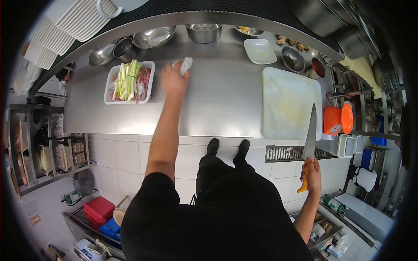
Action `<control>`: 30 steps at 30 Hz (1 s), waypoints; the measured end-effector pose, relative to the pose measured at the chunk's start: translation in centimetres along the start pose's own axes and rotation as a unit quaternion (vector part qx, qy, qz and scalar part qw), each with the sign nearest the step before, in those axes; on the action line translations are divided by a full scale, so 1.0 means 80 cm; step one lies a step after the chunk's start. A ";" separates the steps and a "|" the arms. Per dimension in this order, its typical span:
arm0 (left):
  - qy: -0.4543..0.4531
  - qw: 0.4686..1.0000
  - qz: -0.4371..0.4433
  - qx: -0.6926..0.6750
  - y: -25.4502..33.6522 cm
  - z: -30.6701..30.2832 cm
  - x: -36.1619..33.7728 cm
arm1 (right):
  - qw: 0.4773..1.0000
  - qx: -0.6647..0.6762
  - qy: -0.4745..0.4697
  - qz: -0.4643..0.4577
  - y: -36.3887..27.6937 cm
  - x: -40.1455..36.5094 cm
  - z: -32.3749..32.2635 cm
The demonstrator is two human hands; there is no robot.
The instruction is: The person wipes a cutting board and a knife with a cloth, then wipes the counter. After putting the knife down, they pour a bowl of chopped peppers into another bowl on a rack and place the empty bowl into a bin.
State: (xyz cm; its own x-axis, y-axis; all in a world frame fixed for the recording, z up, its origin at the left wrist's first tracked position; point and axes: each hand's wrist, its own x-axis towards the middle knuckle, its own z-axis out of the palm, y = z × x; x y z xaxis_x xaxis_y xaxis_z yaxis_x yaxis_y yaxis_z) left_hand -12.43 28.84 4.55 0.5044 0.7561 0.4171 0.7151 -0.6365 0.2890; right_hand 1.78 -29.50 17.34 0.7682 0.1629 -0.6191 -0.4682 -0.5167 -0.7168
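My left hand [175,79] reaches over the steel counter [217,95], its fingers round a crumpled white cloth or paper [186,65]. To its left sits a white basket [107,93] with banded green stalks [127,80] and red-and-white packages in it. My right hand [311,174] grips the yellow handle of a large knife [311,135], whose blade points up, away from me, over the near right edge of a white cutting board [285,104]. The board lies on the right part of the counter.
Metal bowls [154,37], a pot [204,33] and a white dish [260,51] line the back of the counter under a shelf [209,18]. Ginger pieces [292,42] lie at the back right. An orange scale [332,120] stands right of the board.
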 end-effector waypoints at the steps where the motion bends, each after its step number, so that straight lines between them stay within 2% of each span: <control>1: 0.009 1.000 0.016 0.002 0.007 0.007 0.023 | 1.000 -0.003 -0.007 -0.002 -0.004 -0.002 0.002; 3: -0.045 0.998 0.027 0.031 0.017 0.008 0.072 | 1.000 -0.010 -0.005 -0.002 -0.003 -0.007 -0.001; 7: -0.155 0.982 0.096 0.041 -0.031 0.062 0.094 | 1.000 -0.012 0.003 0.004 0.013 -0.010 -0.005; 11: -0.138 0.986 0.095 0.007 -0.053 0.061 0.054 | 1.000 -0.007 0.008 0.018 0.024 -0.011 -0.008; 18: -0.141 0.986 0.089 -0.031 -0.095 -0.024 -0.067 | 1.000 -0.001 -0.007 0.011 0.018 0.008 -0.004; 20: -0.135 0.984 0.111 -0.032 -0.113 -0.050 -0.108 | 1.000 0.004 -0.021 0.002 0.011 0.014 0.002; 27: -0.134 0.988 0.069 -0.040 -0.109 -0.106 -0.212 | 0.999 -0.015 -0.046 0.005 0.009 0.039 0.017; 30: -0.116 0.991 -0.055 0.025 -0.072 -0.101 -0.216 | 0.998 -0.027 -0.065 0.001 0.009 0.045 0.027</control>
State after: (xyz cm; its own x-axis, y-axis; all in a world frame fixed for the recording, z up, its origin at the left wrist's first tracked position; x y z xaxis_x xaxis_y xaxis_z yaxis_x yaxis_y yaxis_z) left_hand -29.18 18.20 2.66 0.5158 0.8387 0.1749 0.7919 -0.5446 0.2762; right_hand 3.26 -27.49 13.87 0.7027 0.2675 -0.6593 -0.4431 -0.5605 -0.6996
